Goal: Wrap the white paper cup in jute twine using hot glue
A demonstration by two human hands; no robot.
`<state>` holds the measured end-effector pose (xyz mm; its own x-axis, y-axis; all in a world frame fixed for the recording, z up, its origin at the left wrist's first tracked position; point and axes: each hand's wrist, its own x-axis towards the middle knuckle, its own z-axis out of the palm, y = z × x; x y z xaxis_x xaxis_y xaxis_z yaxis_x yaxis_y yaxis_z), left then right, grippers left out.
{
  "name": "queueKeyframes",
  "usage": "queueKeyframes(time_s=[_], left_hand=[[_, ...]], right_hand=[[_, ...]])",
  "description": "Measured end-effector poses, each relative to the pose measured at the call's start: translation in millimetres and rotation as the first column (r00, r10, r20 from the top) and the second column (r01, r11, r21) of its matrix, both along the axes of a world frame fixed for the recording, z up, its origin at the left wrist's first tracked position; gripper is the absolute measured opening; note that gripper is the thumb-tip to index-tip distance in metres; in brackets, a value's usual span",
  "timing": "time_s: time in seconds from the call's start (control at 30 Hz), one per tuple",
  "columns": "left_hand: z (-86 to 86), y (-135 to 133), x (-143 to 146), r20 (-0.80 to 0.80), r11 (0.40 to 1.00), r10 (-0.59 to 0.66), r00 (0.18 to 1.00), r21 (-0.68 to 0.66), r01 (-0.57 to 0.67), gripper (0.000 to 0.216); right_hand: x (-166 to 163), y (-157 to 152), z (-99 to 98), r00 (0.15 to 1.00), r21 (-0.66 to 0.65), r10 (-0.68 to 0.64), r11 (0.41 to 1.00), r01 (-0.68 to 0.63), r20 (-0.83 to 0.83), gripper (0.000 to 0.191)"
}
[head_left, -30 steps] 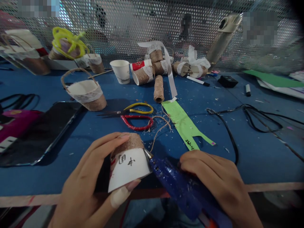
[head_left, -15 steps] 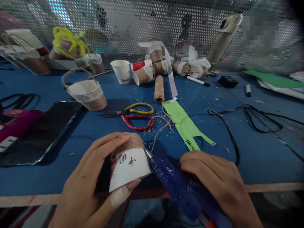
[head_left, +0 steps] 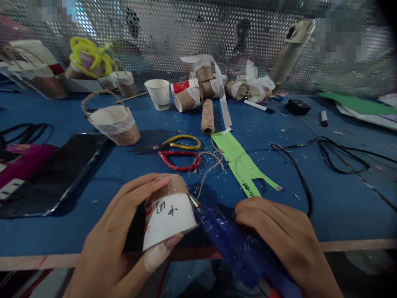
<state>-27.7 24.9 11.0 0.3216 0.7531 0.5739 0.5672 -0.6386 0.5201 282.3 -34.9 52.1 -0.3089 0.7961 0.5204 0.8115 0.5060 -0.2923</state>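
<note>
My left hand (head_left: 120,231) is wrapped round a white paper cup (head_left: 170,219), held tilted with its base up and away from me. Brown twine is wound round the cup's base end, and black characters mark its white side. A bandage covers my left thumb. In my right hand (head_left: 276,236) is a blue hot glue gun (head_left: 229,244). Its metal nozzle meets the cup's right side, at the edge of the twine. A loose strand of twine (head_left: 203,182) runs from there towards the twine spool (head_left: 207,117). Scissors (head_left: 176,151) with yellow and red handles lie just beyond the cup.
A green paper strip (head_left: 237,159) lies right of the scissors. At left are a dark phone (head_left: 62,174) and a twine basket (head_left: 113,124). More wrapped cups, a white cup (head_left: 158,94) and a bottle (head_left: 290,54) stand before the mesh screen (head_left: 173,37). A black cable (head_left: 297,169) loops at right.
</note>
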Motion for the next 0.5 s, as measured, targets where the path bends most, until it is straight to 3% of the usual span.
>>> queueKeyframes(time_s=[0.3, 0.5], left_hand=[[0.3, -1.3, -1.1, 0.007, 1.0, -0.01, 1.0, -0.013, 0.01, 0.062], [-1.7, 0.5, -0.8, 0.005, 1.0, 0.008, 1.0, -0.016, -0.008, 0.063]], right_hand=[[-1.1, 0.5, 1.6, 1.0, 0.0, -0.003, 1.0, 0.003, 0.006, 0.05], [0.0, -1.2, -1.1, 1.0, -0.009, -0.007, 1.0, 0.007, -0.003, 0.044]])
